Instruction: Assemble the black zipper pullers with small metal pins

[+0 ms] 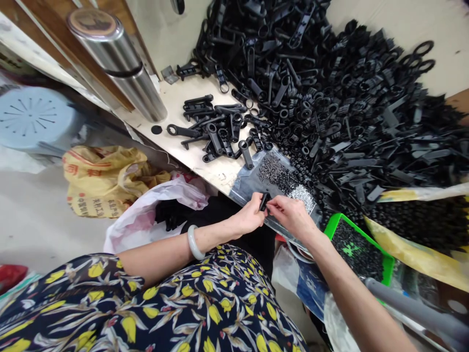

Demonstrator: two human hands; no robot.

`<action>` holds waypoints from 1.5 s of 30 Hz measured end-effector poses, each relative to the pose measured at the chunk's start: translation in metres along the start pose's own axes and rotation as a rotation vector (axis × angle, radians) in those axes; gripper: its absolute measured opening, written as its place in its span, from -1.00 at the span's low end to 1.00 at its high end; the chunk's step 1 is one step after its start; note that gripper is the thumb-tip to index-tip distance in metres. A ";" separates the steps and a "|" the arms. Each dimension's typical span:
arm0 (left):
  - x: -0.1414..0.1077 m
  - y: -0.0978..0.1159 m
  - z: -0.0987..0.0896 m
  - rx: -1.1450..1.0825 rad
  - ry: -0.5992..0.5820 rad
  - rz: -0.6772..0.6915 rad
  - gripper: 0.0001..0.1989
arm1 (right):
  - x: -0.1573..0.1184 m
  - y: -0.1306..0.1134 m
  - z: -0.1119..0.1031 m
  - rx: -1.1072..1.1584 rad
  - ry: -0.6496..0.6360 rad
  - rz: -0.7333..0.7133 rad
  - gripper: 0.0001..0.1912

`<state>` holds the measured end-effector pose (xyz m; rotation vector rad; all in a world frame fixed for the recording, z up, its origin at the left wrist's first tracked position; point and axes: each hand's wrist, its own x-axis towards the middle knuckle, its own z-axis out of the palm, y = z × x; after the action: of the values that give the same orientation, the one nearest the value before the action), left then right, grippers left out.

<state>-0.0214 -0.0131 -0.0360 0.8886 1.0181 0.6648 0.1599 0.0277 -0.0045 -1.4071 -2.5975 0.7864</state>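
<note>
L hand (pixel 249 216) is closed round blk part (pixel 264 201), ctr of frame; R hand (pixel 293 215) is pinched at its side, can't tell on what. Step looks like hand-fitting; next move prob. needs steady L grip, fine R aim.

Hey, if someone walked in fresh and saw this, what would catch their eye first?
Probably the big heap of black parts covering the upper right of the worktop. Then perhaps the tall silver flask at upper left and the bright green tray at lower right. Near the centre, the left hand holds a small black piece, the right hand close against it.
</note>
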 end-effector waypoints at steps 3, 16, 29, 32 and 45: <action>0.000 0.004 -0.001 -0.103 -0.014 -0.042 -0.62 | -0.001 0.001 -0.001 -0.089 -0.017 -0.062 -0.84; -0.003 0.013 -0.004 -0.283 -0.055 -0.115 -0.58 | -0.006 0.000 0.005 -0.049 0.074 -0.156 -0.84; -0.003 0.012 -0.003 -0.293 -0.046 -0.104 -0.59 | -0.006 0.000 0.002 -0.146 0.030 -0.183 -0.82; -0.002 0.012 -0.002 -0.265 -0.028 -0.102 -0.60 | -0.006 -0.001 0.001 -0.167 0.015 -0.154 -0.83; -0.002 0.012 0.000 -0.259 0.004 -0.096 -0.61 | -0.006 -0.001 0.002 -0.122 0.054 -0.158 -0.81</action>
<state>-0.0232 -0.0093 -0.0249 0.6085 0.9473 0.6990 0.1624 0.0215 -0.0053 -1.2122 -2.7145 0.5710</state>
